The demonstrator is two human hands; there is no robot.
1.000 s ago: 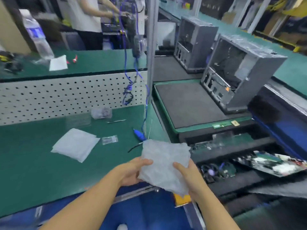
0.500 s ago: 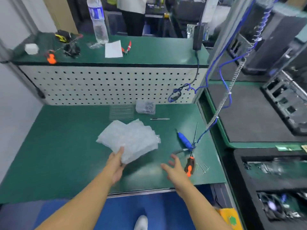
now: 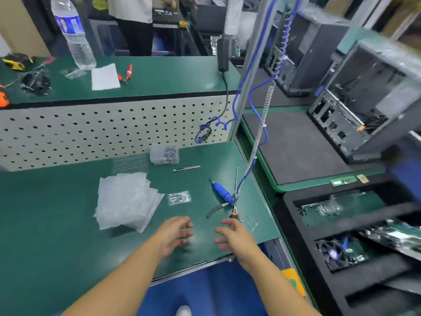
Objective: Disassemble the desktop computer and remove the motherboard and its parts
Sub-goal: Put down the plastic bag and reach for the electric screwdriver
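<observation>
Green-matted bench (image 3: pixel 57 224) backed by a white pegboard panel (image 3: pixel 91 133), viewed from beside the operator. All positions are given relative to the blue powered driver (image 3: pixel 221 192), which lies near the bench's right edge.

Far left of the driver and beyond it, a water bottle (image 3: pixel 73 35) stands on the raised shelf, probably to keep it clear of the work. Left of the driver lies a stack of bubble-wrap bags (image 3: pixel 127 201), apparently kept within reach for wrapping removed parts. A small clear bag (image 3: pixel 179 198) lies between that stack and the driver. A clear plastic box (image 3: pixel 164 154) sits behind and left of the driver against the pegboard; its dark contents are too small to identify.

The 2 hands hover on the operator's side of the driver. The left hand (image 3: pixel 174 236) has loosely curled fingers and holds nothing. The right hand (image 3: pixel 234 238) is relaxed and also empty, with its fingertips just beside an orange-handled screwdriver (image 3: pixel 233 214).

A coiled cable (image 3: pixel 262 124) rises from the driver toward the frame post, which probably keeps the tool tethered to the station.

Right of the driver is a black mat (image 3: pixel 293 147), with the opened computer case (image 3: pixel 369 106) at its far right edge. One side of the case is open to the operator, and its interior looks largely stripped. Right of the driver and nearer the operator, a black foam tray (image 3: pixel 289 206) holds a cooling fan (image 3: pixel 335 254) and a circuit board (image 3: pixel 396 238). The board is blurred, but it is likely the motherboard, already removed.
</observation>
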